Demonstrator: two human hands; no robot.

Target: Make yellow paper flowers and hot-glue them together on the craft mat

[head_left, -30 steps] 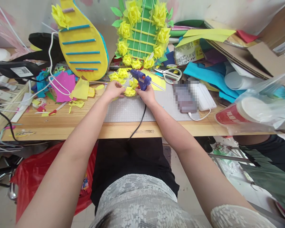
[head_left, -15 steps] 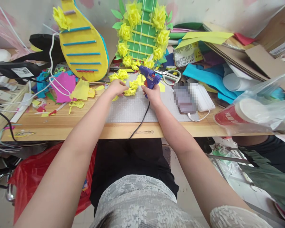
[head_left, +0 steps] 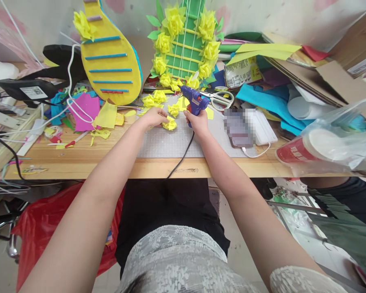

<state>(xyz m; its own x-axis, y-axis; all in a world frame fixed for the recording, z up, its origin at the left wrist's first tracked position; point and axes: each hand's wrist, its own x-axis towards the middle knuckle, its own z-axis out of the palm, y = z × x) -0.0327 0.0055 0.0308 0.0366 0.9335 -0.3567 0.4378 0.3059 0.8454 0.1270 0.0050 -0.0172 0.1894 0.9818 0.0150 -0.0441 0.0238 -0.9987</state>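
Between the fingers of my left hand is a yellow paper flower, held just above the grey cutting mat. My right hand is wrapped round the handle of a blue glue gun, whose nozzle points up and to the left. A second yellow flower lies on the mat between the hands, and more blooms are behind my left hand. At the back stands a green paper instrument with white strings and yellow flowers along its edges.
A yellow lute-shaped piece leans at the back left. Scissors, a phone and a white power bank lie to the right. A bagged red cup is near the right edge. The glue gun's black cord crosses the table's front edge.
My left hand has drawn one flower forward and apart from the other, which stays on the mat. The glue gun remains in my right hand. The view has shifted slightly.
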